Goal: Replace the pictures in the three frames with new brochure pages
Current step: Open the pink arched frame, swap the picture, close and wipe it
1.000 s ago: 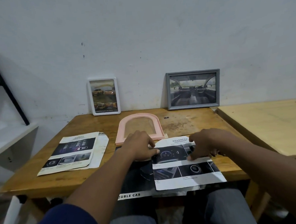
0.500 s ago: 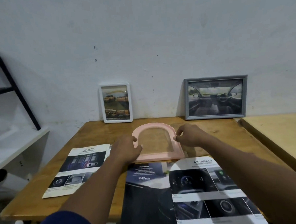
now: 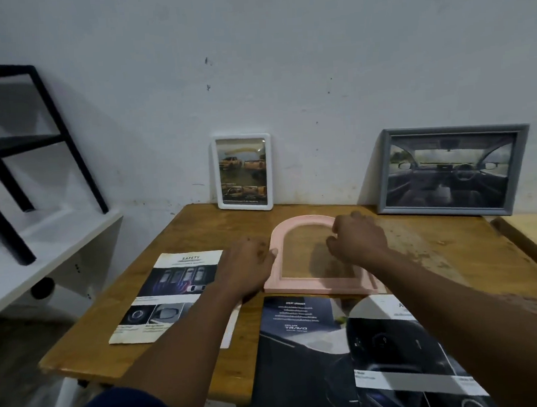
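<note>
The right hand [image 3: 356,242] is pinching the pink arched frame [image 3: 321,286] lying mid-bench [image 3: 188,235], fingers curled over its arch. The left hand [image 3: 248,263] is thumbing its left side, its other fingers hidden, so I cannot tell their grip.

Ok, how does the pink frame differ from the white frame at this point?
The pink frame lies flat on the table; the white frame stands leaning on the wall. The pink frame is arched and empty, wood showing through; the white frame is rectangular and holds a truck picture. The left hand touches the pink frame's side and the right hand curls over its arch; the white frame is untouched. Both are portrait.
</note>
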A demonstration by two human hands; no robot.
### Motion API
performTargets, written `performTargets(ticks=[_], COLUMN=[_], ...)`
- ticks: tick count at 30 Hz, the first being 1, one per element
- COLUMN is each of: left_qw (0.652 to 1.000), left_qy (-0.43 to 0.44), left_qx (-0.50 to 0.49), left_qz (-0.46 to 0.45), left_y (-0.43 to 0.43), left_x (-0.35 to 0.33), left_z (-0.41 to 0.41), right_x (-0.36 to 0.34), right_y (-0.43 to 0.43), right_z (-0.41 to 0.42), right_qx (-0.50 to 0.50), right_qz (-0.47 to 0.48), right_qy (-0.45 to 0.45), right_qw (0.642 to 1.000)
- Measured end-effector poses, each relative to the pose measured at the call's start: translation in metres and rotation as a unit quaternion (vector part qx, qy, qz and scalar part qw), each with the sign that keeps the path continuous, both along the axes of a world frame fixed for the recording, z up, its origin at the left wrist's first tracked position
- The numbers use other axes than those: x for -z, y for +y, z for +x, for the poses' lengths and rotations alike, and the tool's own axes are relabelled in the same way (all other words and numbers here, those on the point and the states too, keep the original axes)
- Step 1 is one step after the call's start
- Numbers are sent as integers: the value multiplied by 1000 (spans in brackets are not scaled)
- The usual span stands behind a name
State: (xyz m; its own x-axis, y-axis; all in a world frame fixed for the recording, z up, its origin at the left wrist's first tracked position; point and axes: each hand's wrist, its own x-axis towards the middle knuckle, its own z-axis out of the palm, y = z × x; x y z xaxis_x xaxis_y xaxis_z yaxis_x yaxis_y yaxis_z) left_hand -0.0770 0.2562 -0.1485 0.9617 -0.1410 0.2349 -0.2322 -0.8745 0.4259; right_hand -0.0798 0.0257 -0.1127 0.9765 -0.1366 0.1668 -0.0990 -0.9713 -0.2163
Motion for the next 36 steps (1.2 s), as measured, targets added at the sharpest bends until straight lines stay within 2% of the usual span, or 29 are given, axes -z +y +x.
performTargets(ticks=[3, 6, 11, 13, 17, 23, 29, 33, 36], left_qw=[999, 997, 990, 991, 989, 987, 990, 991, 984], left_qy=[-15, -9, 32, 27, 0, 11, 33, 61, 119], left_qx=[-43, -81, -122, -123, -129, -132, -116, -119, -129], left_qz=[-7, 16, 61, 54, 69, 88, 68, 25, 18], left_y=[28, 68, 122, 129, 127, 128, 131, 135, 131], left_x=[-4, 0, 23, 33, 37, 39, 33, 22, 7], left_z=[-3, -8, -25, -31, -33, -30, -26, -22, -15], right_x=[-12, -13, 7, 16, 26, 26, -9, -42, -58], right_y=[46, 99, 158, 170, 181, 180, 185, 149, 104], right_z=[6, 8, 5, 1, -2, -1, -5, 8, 18], right_qx=[-75, -139, -191, -202, -184, -157, -172, -151, -148], right_qz=[62, 104, -29, -48, -34, 80, 170, 234, 263], right_qy=[8, 54, 129, 135, 87, 63, -29, -79, -89], right_qw=[995, 983, 973, 969, 979, 982, 970, 957, 949])
